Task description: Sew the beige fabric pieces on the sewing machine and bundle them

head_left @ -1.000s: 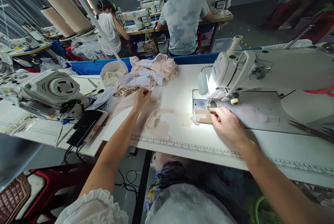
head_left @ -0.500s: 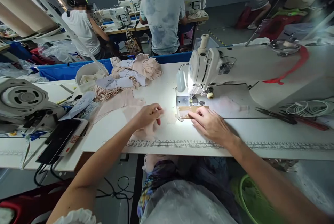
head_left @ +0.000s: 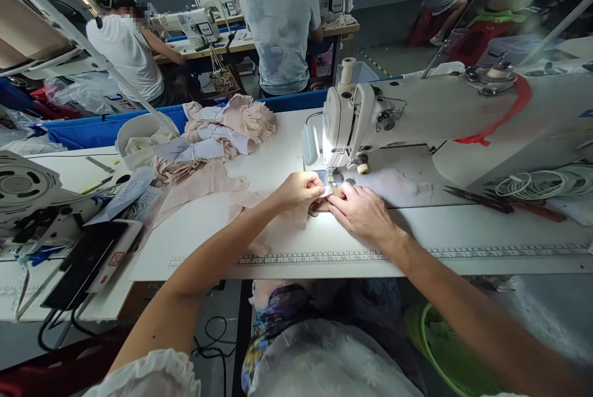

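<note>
My left hand [head_left: 300, 189] is closed on a pale pink fabric piece [head_left: 278, 224] and holds its edge just in front of the needle of the white sewing machine [head_left: 356, 116]. My right hand [head_left: 359, 208] lies against it from the right, fingers pinched on the same fabric edge at the lit needle plate [head_left: 330, 176]. Both hands touch each other there. The fabric trails back across the white table [head_left: 287, 156] under my left forearm.
A heap of pink fabric pieces [head_left: 231, 122] and a white bowl [head_left: 139, 131] lie at the back left. A phone [head_left: 88, 261] and another machine [head_left: 28, 190] stand at left. Scissors [head_left: 482, 199] and coiled white cord [head_left: 537, 184] lie at right. Two people sit at machines behind.
My left hand has drawn a fabric piece from the left side of the table to the needle, meeting my right hand. The camera has swung to the right.
</note>
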{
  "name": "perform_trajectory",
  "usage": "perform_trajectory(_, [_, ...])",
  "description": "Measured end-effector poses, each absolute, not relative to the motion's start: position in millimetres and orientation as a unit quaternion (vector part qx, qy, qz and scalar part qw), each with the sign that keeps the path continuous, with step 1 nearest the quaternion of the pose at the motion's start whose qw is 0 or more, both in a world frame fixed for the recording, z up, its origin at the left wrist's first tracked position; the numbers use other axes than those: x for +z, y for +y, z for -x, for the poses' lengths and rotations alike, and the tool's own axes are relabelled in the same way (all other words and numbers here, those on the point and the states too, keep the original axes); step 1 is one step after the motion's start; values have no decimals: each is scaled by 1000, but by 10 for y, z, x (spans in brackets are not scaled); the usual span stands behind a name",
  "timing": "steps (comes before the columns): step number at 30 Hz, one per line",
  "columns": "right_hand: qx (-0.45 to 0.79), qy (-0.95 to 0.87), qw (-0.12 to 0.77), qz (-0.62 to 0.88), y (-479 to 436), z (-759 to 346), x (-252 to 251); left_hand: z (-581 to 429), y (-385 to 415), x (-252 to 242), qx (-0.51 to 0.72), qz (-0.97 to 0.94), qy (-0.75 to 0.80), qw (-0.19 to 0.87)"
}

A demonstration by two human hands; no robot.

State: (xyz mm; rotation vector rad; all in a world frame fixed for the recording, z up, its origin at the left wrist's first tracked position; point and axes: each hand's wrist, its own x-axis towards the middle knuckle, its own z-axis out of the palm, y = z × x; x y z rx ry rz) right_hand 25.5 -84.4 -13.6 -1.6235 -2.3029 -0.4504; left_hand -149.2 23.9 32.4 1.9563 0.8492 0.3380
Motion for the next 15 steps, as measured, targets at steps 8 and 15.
perform_trajectory(8, [-136,-795,156,570,-838,-304,-145,1454,257,145,115,-818,392,404])
perform_trajectory(15, [-79,-783,170,593,-870,-373,-136,1439,284,161,97,-824,390,399])
